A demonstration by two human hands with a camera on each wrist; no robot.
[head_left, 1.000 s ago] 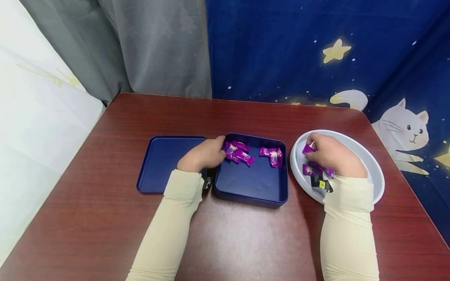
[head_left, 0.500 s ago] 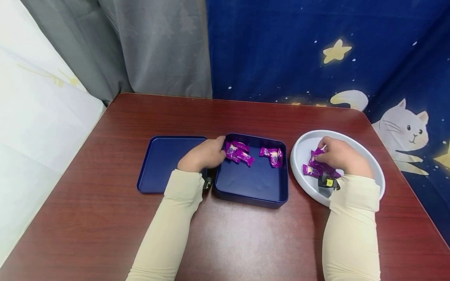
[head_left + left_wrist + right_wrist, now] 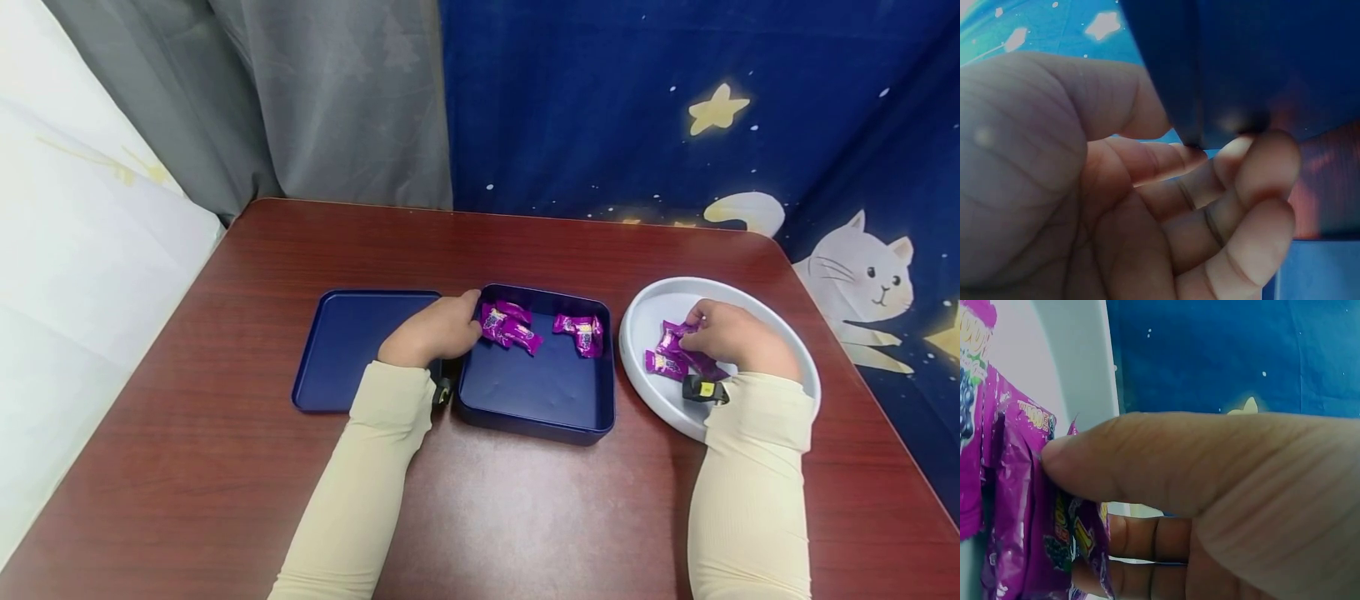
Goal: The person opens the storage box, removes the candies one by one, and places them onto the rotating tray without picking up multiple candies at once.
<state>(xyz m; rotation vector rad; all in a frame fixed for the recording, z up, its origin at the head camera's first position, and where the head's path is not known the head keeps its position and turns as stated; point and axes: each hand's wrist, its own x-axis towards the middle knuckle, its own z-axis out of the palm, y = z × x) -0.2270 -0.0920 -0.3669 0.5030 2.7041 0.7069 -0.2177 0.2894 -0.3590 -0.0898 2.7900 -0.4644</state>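
Note:
My left hand (image 3: pixel 431 332) holds the back left corner of a dark blue rectangular box (image 3: pixel 528 431), its thumb and fingers at the wall. Inside the box, purple-wrapped candies (image 3: pixel 512 328) lie in two groups near the back. On the right, my right hand (image 3: pixel 738 337) reaches down into a round white dish (image 3: pixel 637 375) with more of these candies (image 3: pixel 666 364). The right wrist view shows its thumb against the purple wrappers and the other fingers behind, pinching a candy (image 3: pixel 1088 540). The hand covers part of the pile.
A flat dark blue lid (image 3: pixel 360 354) lies left of the box, partly under my left hand and wrist. All of this stands on a reddish-brown wooden table (image 3: pixel 225 483). Grey and blue curtains (image 3: pixel 570 108) hang behind the far edge.
My right hand has shifted right and slightly toward me within the dish; the candy at its fingertips a second ago now lies among the pile. The left hand and box have stayed put.

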